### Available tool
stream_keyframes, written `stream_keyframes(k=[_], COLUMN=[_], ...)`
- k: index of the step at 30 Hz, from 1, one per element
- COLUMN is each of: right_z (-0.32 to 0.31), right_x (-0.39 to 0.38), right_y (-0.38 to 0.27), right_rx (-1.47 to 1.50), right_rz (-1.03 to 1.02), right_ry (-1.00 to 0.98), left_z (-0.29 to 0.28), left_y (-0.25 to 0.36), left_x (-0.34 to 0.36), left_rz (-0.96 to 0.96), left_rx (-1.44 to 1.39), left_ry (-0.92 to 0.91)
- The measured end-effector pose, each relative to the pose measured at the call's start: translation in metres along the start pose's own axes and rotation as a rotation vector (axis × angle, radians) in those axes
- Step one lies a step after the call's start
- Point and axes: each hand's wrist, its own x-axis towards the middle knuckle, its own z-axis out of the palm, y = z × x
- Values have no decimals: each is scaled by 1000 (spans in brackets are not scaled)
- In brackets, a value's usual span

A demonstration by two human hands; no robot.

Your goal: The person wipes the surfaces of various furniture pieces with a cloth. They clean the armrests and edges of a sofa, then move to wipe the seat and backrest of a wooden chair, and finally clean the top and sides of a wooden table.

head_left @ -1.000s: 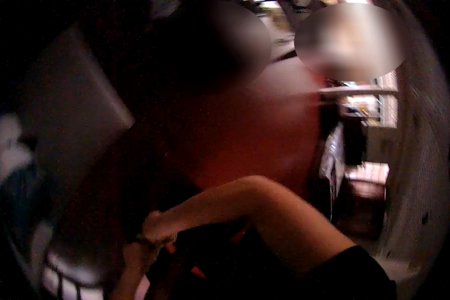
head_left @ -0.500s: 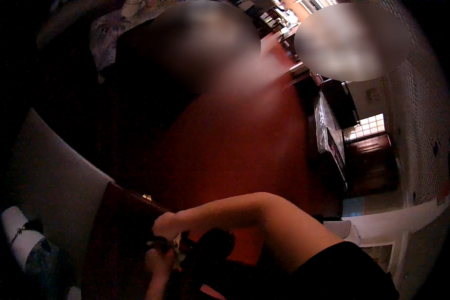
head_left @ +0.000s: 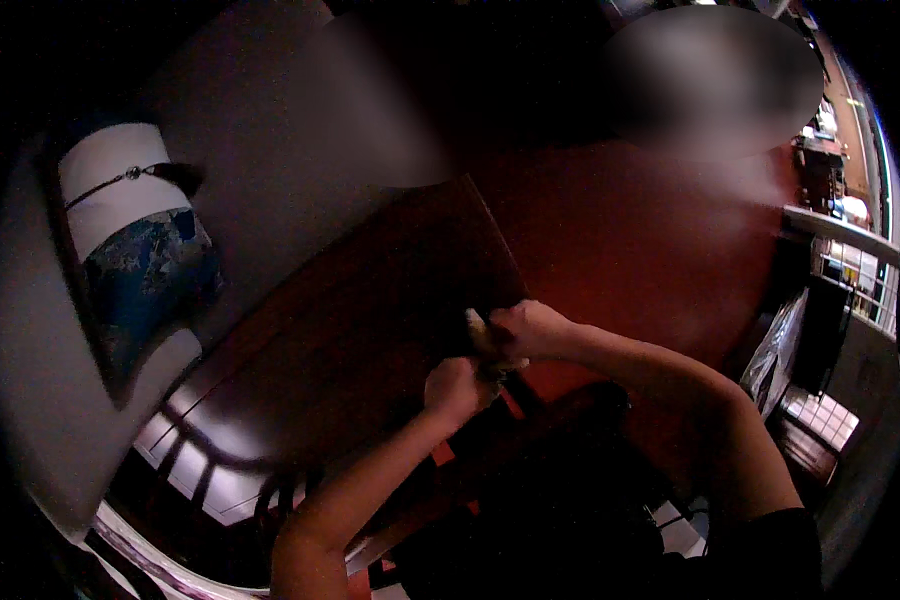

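Close together over the near right edge of a dark, glossy wooden table (head_left: 370, 270), both my hands are closed. My right hand (head_left: 532, 330) grips a small pale yellowish, crumpled thing (head_left: 477, 325) that looks soft; its kind is too dim to make out. Just below and to the left, my left hand (head_left: 457, 388) is curled with its knuckles up. A bit of the same pale thing shows between the two hands, but what lies inside the left fingers is hidden.
A dark chair (head_left: 570, 410) stands by my hands. Red-brown floor (head_left: 640, 240) stretches to the right. On the left a grey wall (head_left: 280, 130) carries a white and blue picture (head_left: 135, 210). A bright window reflection lies on the table's near left. A gridded window (head_left: 822, 415) is far right.
My view has swung left, bringing more of the table and wall picture in. Both hands now appear farther up and to the right, still close together.
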Motion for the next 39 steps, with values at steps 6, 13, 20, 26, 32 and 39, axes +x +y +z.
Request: stream_keyframes(k=[6, 13, 20, 26, 32, 39], right_z=[-51, -109, -34, 34, 44, -34], right_x=[59, 98, 13, -65, -53, 48], right_y=[-30, -30, 17, 32, 30, -11], right_rx=[95, 265, 137, 142, 458, 245], right_rz=[-111, -12, -84, -140, -25, -143], right_ry=[407, 756, 413, 126, 161, 474], left_z=[-60, -133, -44, 21, 14, -46], left_y=[10, 25, -2, -6, -9, 12], left_x=[31, 67, 21, -22, -12, 16], left_rz=[43, 63, 71, -67, -254, -212], left_rx=[-41, -230, 66, -134, -507, -653], left_ry=[366, 657, 178, -153, -197, 289])
